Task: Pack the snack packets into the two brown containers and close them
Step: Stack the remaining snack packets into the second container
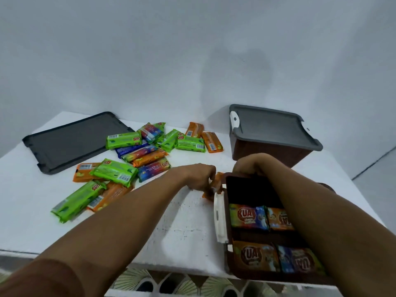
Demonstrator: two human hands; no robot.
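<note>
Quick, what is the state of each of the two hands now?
Left hand: closed, holding an orange packet.
Right hand: at the far rim of the open container; its grip cannot be told.

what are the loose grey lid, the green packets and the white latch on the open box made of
Loose grey lid: probably moulded plastic, matte; raised rim, notched ends, dull even surface.
Green snack packets: thin printed film, likely plastic, glossy; crimped ends and bright highlights.
White latch on the open brown container: seemingly hard, smooth plastic with a moulded slot.
</note>
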